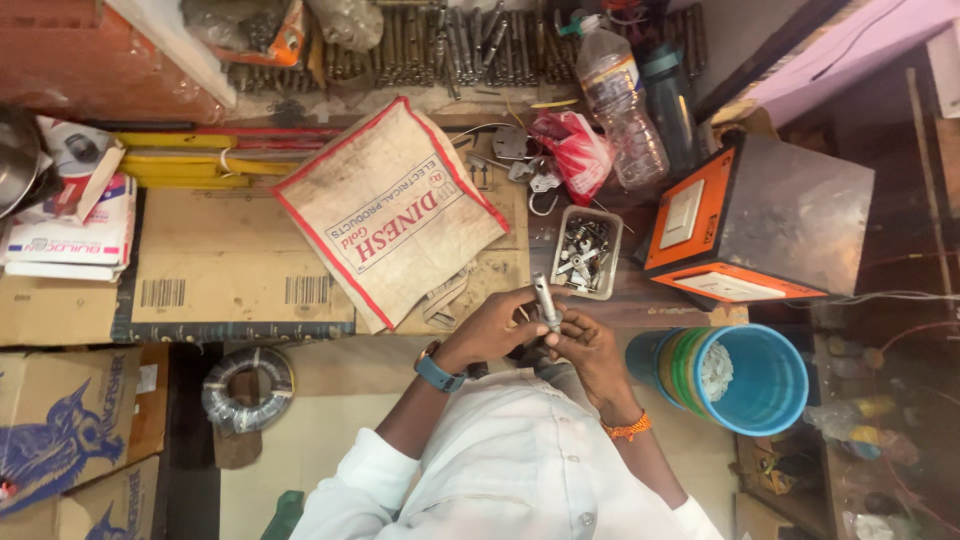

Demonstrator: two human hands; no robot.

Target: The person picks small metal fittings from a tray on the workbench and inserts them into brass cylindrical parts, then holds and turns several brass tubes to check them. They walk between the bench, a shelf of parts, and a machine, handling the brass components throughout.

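While both hands meet close in front of the person's white shirt [520,470], the left hand [492,330], with a blue watch at its wrist, and the right hand [590,352], with an orange thread band at its wrist, close their fingers around a short metal cylinder [545,300] that stands up between them, its upper end poking out towards the bench. The fingers of both hands are curled narrow about the piece; whether anything is fitted onto its lower end cannot be told, since the palms cover it. As a judgement, the work looks to be mid-way: one piece is in hand, and the small grey tray of metal fittings [587,253] just beyond the hands still holds a heap of loose parts. To the right of the hands stands a blue bucket [760,385] with pale scraps inside. Left of the tray lies a worn cloth bag with a red border [390,210] on flattened cardboard [215,270]. Farther on sit a red plastic bag [575,150], a clear plastic bottle [620,100], and an orange and grey box [760,220], and along the far edge runs a row of metal rods [470,45].
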